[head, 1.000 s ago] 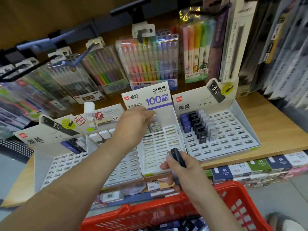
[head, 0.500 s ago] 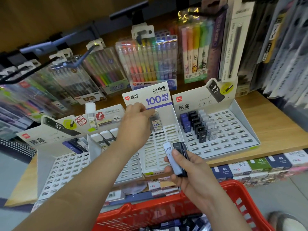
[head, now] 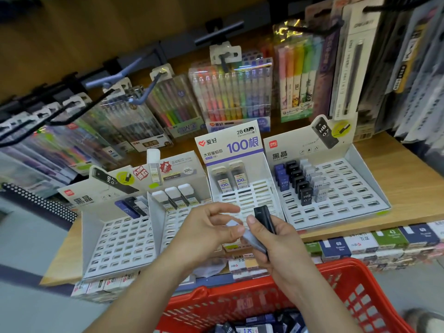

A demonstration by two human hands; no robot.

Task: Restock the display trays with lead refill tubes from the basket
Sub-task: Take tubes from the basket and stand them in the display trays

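Observation:
My right hand (head: 276, 246) grips two lead refill tubes above the basket: a black tube (head: 264, 218) pointing up and a pale grey-blue tube (head: 253, 237) slanting left. My left hand (head: 209, 228) meets it from the left, its thumb and fingers pinching the pale tube's upper end. The middle display tray (head: 247, 200) holds two clear tubes (head: 231, 181) at its back row. The right tray (head: 341, 200) carries rows of blue, black and grey tubes (head: 298, 179). More tubes lie in the red basket (head: 348, 299) below.
Two more white slotted trays (head: 120, 241) stand at the left on the wooden shelf (head: 413, 193), with a few tubes at their backs. Pen packs hang on hooks (head: 230, 92) behind the trays. Boxed erasers (head: 336, 245) line the ledge under the shelf.
My left hand left a clear tube in the middle tray's back row, then drew back down to my right hand. My right hand fanned out its two tubes.

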